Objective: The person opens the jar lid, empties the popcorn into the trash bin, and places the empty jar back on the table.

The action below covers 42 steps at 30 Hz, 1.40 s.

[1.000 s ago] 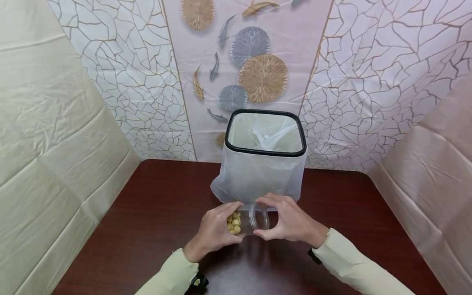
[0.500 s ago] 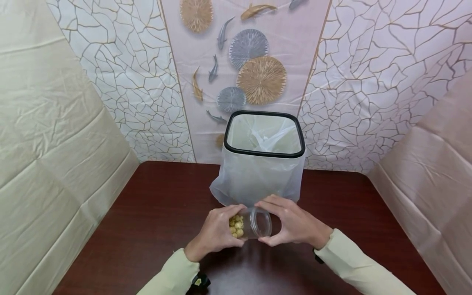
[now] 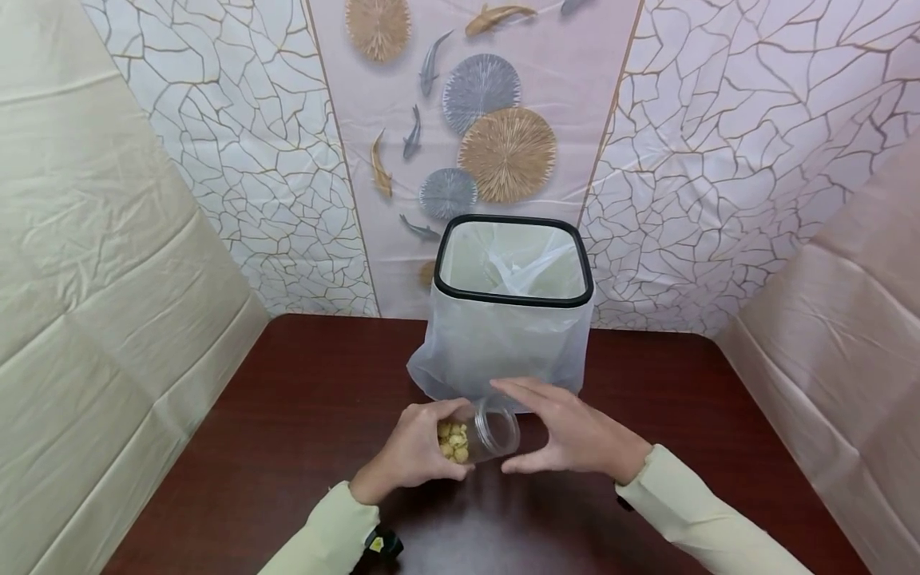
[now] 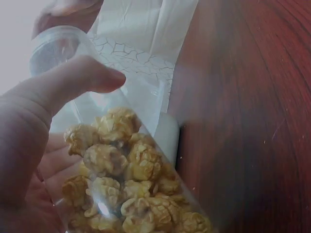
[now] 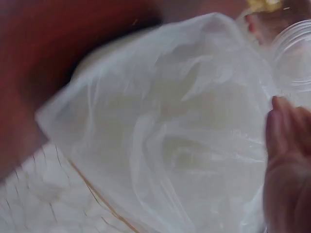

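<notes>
Clear jar (image 3: 494, 431) held sideways in the left hand (image 3: 415, 449)

A dark red table (image 3: 309, 423) spans the lower frame. On it, at centre, stands a bag-lined bin (image 3: 506, 343). Below, the right hand (image 3: 578, 435) spreads thumb and fingers apart beside the jar's right end; the left hand clasps the jar, lower centre. Popcorn (image 3: 453, 443) sits in its left end.

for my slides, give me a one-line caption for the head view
Left hand grips a sideways clear jar of popcorn, right hand beside it, before a bag-lined bin.
</notes>
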{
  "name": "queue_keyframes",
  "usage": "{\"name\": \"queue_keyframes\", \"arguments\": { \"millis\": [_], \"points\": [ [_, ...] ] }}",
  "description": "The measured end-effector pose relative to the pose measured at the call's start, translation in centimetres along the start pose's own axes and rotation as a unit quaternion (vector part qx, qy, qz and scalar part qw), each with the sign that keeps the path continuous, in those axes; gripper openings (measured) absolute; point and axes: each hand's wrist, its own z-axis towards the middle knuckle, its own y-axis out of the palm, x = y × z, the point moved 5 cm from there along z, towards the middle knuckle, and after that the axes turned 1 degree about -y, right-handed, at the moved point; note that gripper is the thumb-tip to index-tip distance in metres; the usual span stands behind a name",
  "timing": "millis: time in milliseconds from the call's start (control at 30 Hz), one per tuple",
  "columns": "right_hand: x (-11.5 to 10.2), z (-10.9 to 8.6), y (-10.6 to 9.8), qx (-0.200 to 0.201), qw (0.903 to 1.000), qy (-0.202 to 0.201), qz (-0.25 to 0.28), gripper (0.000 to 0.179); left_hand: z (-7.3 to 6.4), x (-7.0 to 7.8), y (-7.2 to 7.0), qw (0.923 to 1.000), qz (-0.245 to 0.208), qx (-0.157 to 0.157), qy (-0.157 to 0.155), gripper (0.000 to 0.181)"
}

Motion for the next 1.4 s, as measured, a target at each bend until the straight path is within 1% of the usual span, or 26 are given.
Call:
{"name": "queue_keyframes", "arguments": {
  "millis": [100, 200, 300, 433, 567, 667, 800, 933, 1000, 1067, 1133, 1200, 1300, 1400],
  "points": [
    [0.5, 0.1, -0.2, 0.037, 0.9967, 0.062, 0.038, 0.085, 0.0, 0.1, -0.3, 0.9997, 0.022, 0.014, 0.000, 0.068],
    [0.6, 0.3, -0.2, 0.055, 0.9922, 0.098, 0.054, 0.072, 0.0, 0.1, -0.7, 0.9987, 0.044, 0.028, 0.000, 0.069],
    [0.7, 0.5, 0.0, 0.050, 0.9892, 0.124, 0.059, 0.064, -0.1, 0.2, -0.9, 0.9974, 0.059, 0.040, -0.001, 0.070],
    [0.6, 0.8, 0.3, 0.032, 0.9867, 0.144, 0.067, 0.058, -0.1, 0.3, -0.9, 0.9961, 0.074, 0.047, 0.001, 0.073],
    [0.5, 0.9, 0.5, 0.022, 0.9854, 0.150, 0.077, 0.058, -0.1, 0.4, -0.9, 0.9955, 0.083, 0.045, 0.000, 0.074],
    [0.5, 0.9, 0.5, 0.019, 0.9870, 0.140, 0.076, 0.059, -0.1, 0.5, -0.9, 0.9954, 0.084, 0.045, 0.001, 0.074],
    [0.2, 1.0, 0.3, 0.009, 0.9922, 0.103, 0.069, 0.063, 0.0, 0.7, -1.0, 0.9956, 0.080, 0.048, 0.009, 0.073],
    [-0.3, 1.2, -0.3, -0.007, 0.9968, 0.056, 0.057, 0.075, 0.0, 0.8, -1.1, 0.9959, 0.075, 0.049, 0.015, 0.073],
    [-0.5, 1.2, -0.6, -0.013, 0.9980, 0.040, 0.047, 0.081, 0.0, 0.8, -1.2, 0.9958, 0.076, 0.048, 0.017, 0.073],
    [-0.7, 1.1, -1.0, -0.012, 0.9986, 0.033, 0.038, 0.085, 0.1, 0.8, -1.2, 0.9958, 0.077, 0.047, 0.018, 0.074],
    [-0.7, 1.1, -1.3, -0.002, 0.9987, 0.039, 0.032, 0.085, 0.1, 0.9, -1.2, 0.9955, 0.079, 0.048, 0.020, 0.074],
    [-0.6, 1.1, -1.6, 0.011, 0.9978, 0.057, 0.034, 0.081, 0.2, 0.9, -1.2, 0.9951, 0.081, 0.051, 0.022, 0.075],
    [-0.4, 1.3, -1.6, 0.023, 0.9937, 0.099, 0.049, 0.069, 0.2, 1.0, -1.3, 0.9945, 0.086, 0.056, 0.022, 0.076],
    [-0.1, 1.4, -1.4, 0.015, 0.9873, 0.145, 0.063, 0.060, 0.2, 0.9, -1.3, 0.9947, 0.086, 0.055, 0.016, 0.076]
  ]
}}
